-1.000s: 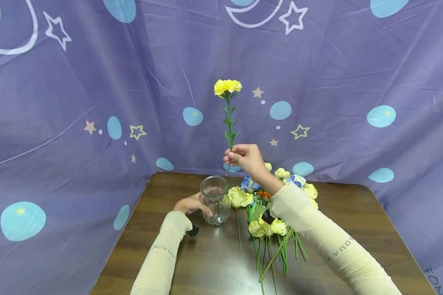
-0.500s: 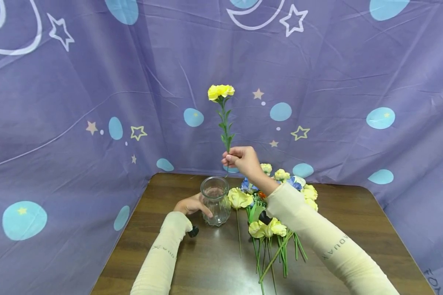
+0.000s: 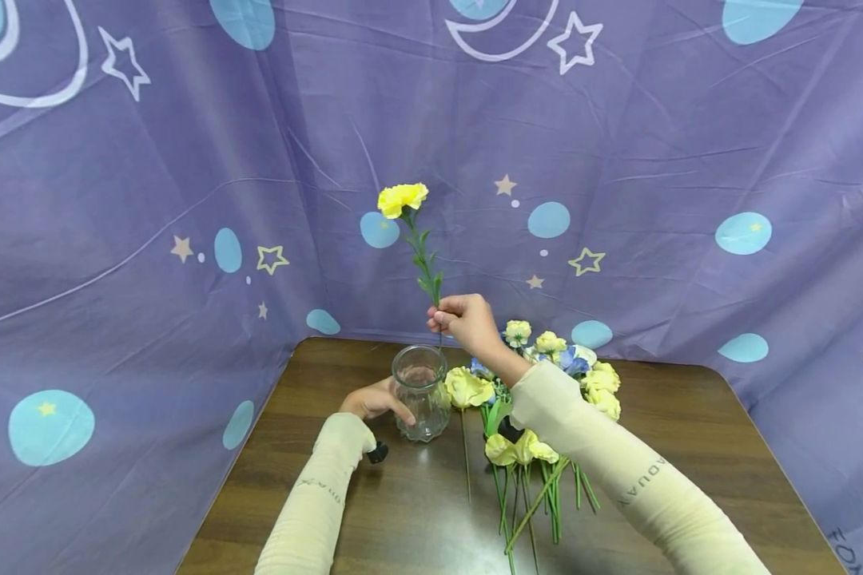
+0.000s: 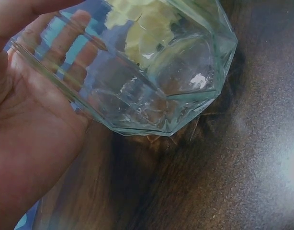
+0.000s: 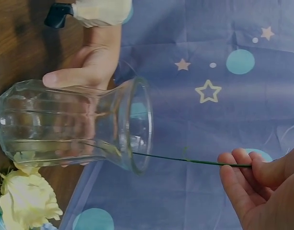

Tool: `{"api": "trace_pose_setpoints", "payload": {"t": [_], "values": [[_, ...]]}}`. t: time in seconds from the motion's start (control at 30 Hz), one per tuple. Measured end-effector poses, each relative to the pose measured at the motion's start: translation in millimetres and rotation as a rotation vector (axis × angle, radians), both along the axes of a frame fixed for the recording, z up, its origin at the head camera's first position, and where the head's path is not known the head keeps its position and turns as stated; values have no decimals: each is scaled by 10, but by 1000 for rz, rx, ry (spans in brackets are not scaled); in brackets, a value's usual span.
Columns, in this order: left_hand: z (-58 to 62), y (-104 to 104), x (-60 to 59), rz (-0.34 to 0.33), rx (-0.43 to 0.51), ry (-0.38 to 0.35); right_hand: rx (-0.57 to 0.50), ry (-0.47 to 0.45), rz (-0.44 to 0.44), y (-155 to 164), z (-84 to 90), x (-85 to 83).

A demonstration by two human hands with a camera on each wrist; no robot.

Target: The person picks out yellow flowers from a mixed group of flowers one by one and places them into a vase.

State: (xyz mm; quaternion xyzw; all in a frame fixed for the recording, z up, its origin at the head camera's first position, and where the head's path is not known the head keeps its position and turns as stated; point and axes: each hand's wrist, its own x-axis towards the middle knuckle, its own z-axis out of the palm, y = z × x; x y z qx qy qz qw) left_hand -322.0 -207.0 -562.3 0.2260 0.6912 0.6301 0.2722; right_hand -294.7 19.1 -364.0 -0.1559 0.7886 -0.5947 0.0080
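The right hand pinches the thin green wire stem of a yellow artificial carnation, holding it low on the stem, just above the clear ribbed glass vase. In the right wrist view the stem tip already enters the vase mouth. The flower looks very light, and its stem is probably bendable, so a grip near the lower end gives good control. The left hand curls around the vase body on the dark wooden table; the glass seems smooth, heavy and fragile. More artificial flowers lie beside it
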Motion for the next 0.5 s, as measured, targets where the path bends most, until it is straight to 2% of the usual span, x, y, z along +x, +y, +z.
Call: {"api": "trace_pose_setpoints", "payload": {"t": [0.37, 0.5], "values": [[-19, -8, -17, -12, 4, -3, 43, 6, -25, -83, -190, -9], [-16, -11, -21, 3, -1, -21, 64, 10, -28, -105, -231, -19]]}}
